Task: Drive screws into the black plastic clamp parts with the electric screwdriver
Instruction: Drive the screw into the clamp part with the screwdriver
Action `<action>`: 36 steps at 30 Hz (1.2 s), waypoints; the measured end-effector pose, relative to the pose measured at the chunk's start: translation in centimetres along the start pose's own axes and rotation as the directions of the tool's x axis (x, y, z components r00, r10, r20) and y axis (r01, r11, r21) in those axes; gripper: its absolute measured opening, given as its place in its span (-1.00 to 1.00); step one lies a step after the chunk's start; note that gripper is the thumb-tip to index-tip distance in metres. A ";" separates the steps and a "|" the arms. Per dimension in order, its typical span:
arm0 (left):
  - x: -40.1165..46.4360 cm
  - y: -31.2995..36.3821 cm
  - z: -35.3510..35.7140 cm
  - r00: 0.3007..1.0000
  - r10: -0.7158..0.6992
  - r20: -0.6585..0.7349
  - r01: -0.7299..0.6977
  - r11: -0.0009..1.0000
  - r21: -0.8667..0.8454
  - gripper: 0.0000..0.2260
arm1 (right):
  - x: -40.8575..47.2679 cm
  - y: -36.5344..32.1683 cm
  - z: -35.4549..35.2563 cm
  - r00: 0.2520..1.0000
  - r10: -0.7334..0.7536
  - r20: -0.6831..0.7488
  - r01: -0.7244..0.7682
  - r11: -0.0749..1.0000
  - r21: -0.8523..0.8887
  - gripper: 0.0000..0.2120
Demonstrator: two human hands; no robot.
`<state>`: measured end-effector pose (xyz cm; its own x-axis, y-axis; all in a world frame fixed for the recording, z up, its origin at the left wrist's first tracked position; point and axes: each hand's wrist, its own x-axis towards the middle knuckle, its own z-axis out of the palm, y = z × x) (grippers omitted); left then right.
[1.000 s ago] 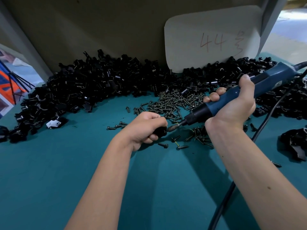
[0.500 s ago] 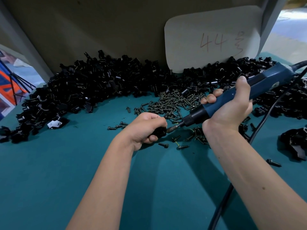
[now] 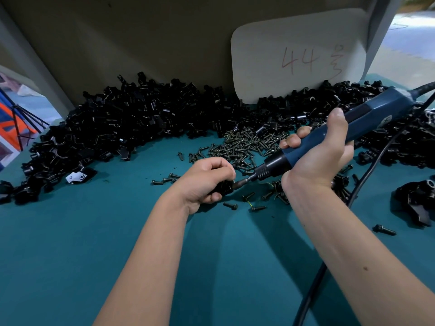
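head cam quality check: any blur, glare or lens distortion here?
Head view: sharp at centre, left hand and screwdriver crisp; wide-angle bending curves the wall edges; forearm shadows soft on the teal mat; bright washed-out patch at top right; no glare on the parts.

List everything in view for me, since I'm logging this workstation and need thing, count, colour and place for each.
Clamp parts: too many to count, black, heaped along the back of the table.
Held clamp part: one, black, in the left hand.
Screws: a large pile, dark metal, centre back, with strays scattered nearer.
Electric screwdriver: one, blue with black nose, tip at the held part.
Cable: one, black, running from the screwdriver down the right side.
Card: one, pale, marked 44 in red, leaning on the back wall.
Table: one, teal surface.
Left hand: grips the held clamp part.
Right hand: grips the screwdriver.
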<state>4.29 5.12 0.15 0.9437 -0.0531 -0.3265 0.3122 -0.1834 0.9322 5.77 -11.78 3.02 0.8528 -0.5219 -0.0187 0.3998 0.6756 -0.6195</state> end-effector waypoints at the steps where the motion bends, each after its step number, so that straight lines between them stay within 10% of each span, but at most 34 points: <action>1: 0.0 0.0 0.0 1.000 0.005 0.003 -0.005 1.000 -0.003 -0.88 | 0.0 0.0 0.0 1.000 -0.003 0.005 0.003 1.000 0.000 -0.76; 29: 0.1 -0.3 0.9 0.999 0.025 -0.047 -0.026 0.999 -0.022 -0.80 | 0.4 -0.3 -0.1 0.997 0.019 -0.076 -0.020 1.000 -0.018 -0.83; 36: -0.2 0.1 -0.2 0.986 0.026 0.165 -0.020 0.999 -0.034 -0.91 | -0.1 -2.1 1.1 0.955 0.050 0.293 -0.051 0.999 -0.002 -0.73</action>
<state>4.13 5.33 0.35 0.9205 -0.2187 -0.3239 0.2966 -0.1488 0.9433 5.23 -12.56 5.16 0.9326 -0.3124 0.1809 0.3548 0.7004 -0.6193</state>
